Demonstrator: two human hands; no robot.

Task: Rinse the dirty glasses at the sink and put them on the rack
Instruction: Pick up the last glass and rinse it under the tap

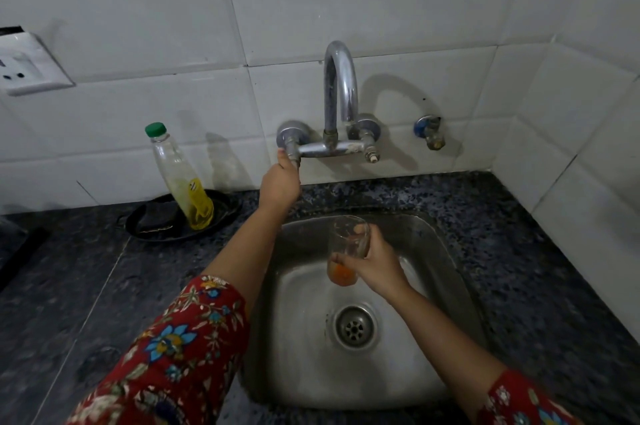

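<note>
Glass tumbler, orange-soiled, is being held mid-wall by right grip, fingers wrapped round | likely light, brittle, slippery wet | tap valve is being pinched by left grip.

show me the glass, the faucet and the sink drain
glass (346, 239): head view, clear wall below the rim
faucet (331, 95): head view, left leg of the spout
sink drain (354, 327): head view, strainer centre

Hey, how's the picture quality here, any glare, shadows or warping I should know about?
Head view: wide-angle distortion bows the wall tiles; glare streaks the upper ones; the tap throws a soft shadow rightward on the wall; the glass in the right hand looks slightly smeared.
</note>
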